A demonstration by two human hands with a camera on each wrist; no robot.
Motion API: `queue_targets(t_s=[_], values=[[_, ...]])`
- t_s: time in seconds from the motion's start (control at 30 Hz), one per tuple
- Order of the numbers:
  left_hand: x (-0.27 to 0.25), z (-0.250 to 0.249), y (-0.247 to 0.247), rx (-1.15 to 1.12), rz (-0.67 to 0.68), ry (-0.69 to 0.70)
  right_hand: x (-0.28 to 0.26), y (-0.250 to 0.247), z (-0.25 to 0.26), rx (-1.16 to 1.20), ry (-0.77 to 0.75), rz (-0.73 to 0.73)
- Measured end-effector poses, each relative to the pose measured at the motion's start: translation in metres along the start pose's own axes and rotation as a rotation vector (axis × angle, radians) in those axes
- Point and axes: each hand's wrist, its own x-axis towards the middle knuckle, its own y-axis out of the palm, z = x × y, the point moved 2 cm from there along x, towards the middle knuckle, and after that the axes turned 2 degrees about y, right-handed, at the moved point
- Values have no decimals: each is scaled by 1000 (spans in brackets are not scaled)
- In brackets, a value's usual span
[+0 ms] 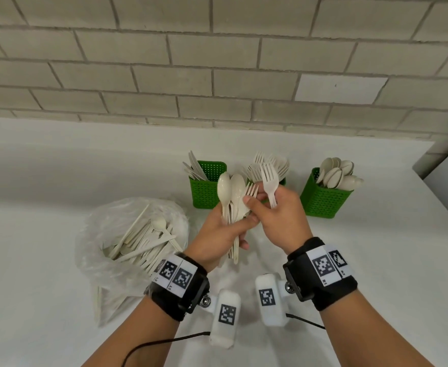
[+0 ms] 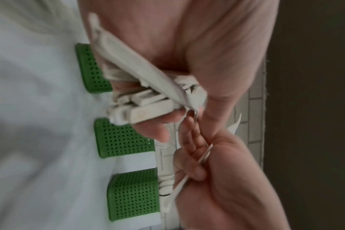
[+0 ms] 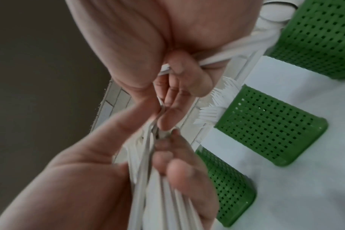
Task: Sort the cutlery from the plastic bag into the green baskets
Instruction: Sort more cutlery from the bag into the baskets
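My left hand [image 1: 217,234] grips a bundle of beige plastic cutlery [image 1: 233,205] upright above the table, with two spoon bowls and a fork head on top. From the left wrist view the bundle's handle ends [image 2: 148,105] stick out of the fist. My right hand [image 1: 278,218] holds a single white fork [image 1: 269,181] between curled fingers, tines up, while its thumb and forefinger touch the fork in the bundle. Three green baskets stand behind the hands: the left one [image 1: 207,186] holds knives, the middle one [image 3: 266,124] forks and the right one [image 1: 323,197] spoons.
A clear plastic bag [image 1: 132,234] with several more pieces of cutlery lies on the white table [image 1: 45,207] to the left of my hands. A grey brick wall [image 1: 217,75] runs behind the baskets. The table's right edge [image 1: 429,186] is near the spoon basket.
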Motion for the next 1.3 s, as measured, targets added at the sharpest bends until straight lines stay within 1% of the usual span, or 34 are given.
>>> queue_targets(t_s=[0.1,0.17,0.33,0.47,0.57,0.63,0.7,0.73,0.8,0.87,0.9,0.97,1.07,1.13,1.2,1.3], values=[[3,6,-5,-329,6,-135,0,0,-5,41,18,10],[5,10,-8,-386,-38,-152,1,-1,-8,95,45,-9],[7,14,-7,-293,-89,-96,8,-4,-13,364,184,-202],[9,14,-6,-162,-132,-91,10,-6,-6,465,197,-250],[9,13,-5,-147,-131,-48,8,-6,-9,513,222,-244],[10,13,-6,-102,-135,-34,7,-6,-10,494,213,-196],[9,12,-7,-71,-113,-31,9,-7,-7,431,149,-155],[9,12,-7,-68,-96,-32,12,-9,-4,356,104,-146],[8,11,-7,-45,-60,-32,21,-14,2,112,8,-119],[8,11,-5,-15,-24,-27,29,-18,7,-102,-44,-58],[8,11,-4,-4,-9,-27,32,-20,9,-144,-54,-28],[8,11,-4,10,1,-31,35,-21,11,-156,-68,-9],[9,9,-5,10,-11,-34,37,-21,12,-156,-109,-51],[9,9,-7,12,-12,-38,36,-21,11,-158,-124,-44],[8,10,-8,20,-6,-43,35,-21,9,-162,-152,-20],[9,7,-10,17,-1,-60,35,-21,9,-186,-251,63]])
